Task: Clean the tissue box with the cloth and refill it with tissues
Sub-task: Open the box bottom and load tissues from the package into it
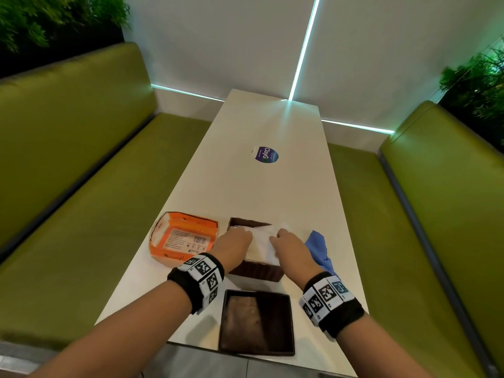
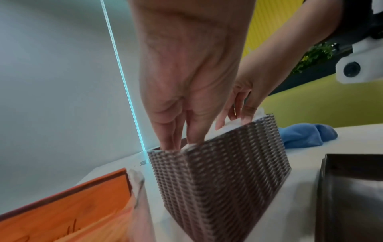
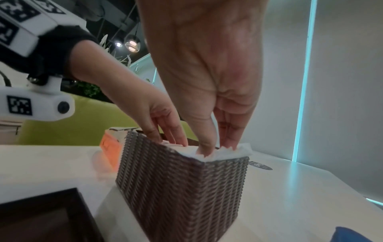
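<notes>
A brown woven tissue box (image 1: 256, 270) stands open near the table's front, filled to the rim with white tissues (image 1: 261, 241). My left hand (image 1: 240, 237) presses its straight fingers down onto the left side of the stack; in the left wrist view the left hand (image 2: 179, 142) reaches just inside the box (image 2: 217, 180). My right hand (image 1: 279, 238) presses the right side, where tissues (image 3: 228, 153) bulge over the rim of the box (image 3: 182, 188) under the right hand (image 3: 215, 145). A blue cloth (image 1: 319, 249) lies crumpled right of the box.
An opened orange tissue carton (image 1: 182, 238) sits left of the box. The box's dark brown lid (image 1: 256, 321) lies flat at the front edge of the white table (image 1: 245, 186). A round sticker (image 1: 266, 154) is farther back. Green benches (image 1: 81, 173) flank both sides.
</notes>
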A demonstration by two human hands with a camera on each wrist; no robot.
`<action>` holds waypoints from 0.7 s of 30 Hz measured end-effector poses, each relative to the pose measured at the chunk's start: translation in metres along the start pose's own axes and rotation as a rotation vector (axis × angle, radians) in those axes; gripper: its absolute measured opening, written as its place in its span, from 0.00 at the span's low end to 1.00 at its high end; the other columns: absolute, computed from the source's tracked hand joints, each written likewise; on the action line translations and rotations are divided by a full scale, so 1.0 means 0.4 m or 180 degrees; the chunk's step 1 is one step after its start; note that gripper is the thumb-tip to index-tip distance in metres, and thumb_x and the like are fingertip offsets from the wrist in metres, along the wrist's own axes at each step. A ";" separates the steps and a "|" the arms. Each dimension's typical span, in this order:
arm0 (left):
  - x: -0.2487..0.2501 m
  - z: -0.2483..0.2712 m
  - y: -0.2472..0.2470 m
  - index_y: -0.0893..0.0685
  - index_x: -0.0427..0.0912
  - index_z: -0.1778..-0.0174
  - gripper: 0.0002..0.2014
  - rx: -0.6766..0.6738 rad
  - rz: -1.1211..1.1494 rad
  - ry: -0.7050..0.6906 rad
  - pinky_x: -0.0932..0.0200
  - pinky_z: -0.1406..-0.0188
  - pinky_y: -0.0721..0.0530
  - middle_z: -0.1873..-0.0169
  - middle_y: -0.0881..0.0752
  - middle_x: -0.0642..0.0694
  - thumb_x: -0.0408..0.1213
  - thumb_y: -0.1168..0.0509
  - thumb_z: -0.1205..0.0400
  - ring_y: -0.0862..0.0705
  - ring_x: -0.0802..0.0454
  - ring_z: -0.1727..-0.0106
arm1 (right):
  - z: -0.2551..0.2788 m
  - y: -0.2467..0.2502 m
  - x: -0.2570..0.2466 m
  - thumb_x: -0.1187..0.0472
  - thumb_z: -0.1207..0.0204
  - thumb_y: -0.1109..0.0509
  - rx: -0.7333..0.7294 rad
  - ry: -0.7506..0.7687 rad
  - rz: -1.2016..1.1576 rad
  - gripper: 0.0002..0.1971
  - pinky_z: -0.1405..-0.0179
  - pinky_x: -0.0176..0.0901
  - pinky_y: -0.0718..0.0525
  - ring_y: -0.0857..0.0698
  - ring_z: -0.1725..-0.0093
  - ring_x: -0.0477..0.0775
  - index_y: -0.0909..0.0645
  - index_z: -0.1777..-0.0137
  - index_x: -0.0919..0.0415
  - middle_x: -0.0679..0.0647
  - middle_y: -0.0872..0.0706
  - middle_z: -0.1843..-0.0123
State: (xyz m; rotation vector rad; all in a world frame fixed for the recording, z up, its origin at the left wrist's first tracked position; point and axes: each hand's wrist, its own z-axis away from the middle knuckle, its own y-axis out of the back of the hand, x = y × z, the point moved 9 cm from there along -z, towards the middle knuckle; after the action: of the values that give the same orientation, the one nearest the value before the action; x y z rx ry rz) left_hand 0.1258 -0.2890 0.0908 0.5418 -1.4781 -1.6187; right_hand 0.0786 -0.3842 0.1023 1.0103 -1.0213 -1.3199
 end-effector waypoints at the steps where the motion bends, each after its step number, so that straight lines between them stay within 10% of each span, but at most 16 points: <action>1: -0.003 0.000 -0.006 0.23 0.35 0.35 0.15 -0.0032 -0.0131 0.0001 0.50 0.39 0.21 0.37 0.20 0.36 0.24 0.41 0.18 0.19 0.39 0.36 | -0.009 -0.013 -0.007 0.76 0.21 0.38 -0.0088 0.0023 0.0166 0.13 0.46 0.54 0.20 0.18 0.42 0.67 0.23 0.38 0.69 0.66 0.23 0.37; 21: -0.014 -0.006 -0.012 0.27 0.36 0.29 0.22 -0.0078 -0.1108 -0.0118 0.46 0.37 0.24 0.33 0.22 0.37 0.24 0.37 0.21 0.24 0.39 0.33 | -0.029 -0.012 0.021 0.65 0.22 0.35 -0.0042 -0.0219 0.0793 0.21 0.25 0.64 0.43 0.36 0.25 0.64 0.29 0.29 0.61 0.57 0.20 0.32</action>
State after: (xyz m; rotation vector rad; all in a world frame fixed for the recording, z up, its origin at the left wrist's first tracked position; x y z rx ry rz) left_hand 0.1292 -0.2862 0.0845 0.7932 -1.4466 -1.9197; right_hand 0.0888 -0.3927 0.0947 0.8034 -1.1495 -1.1605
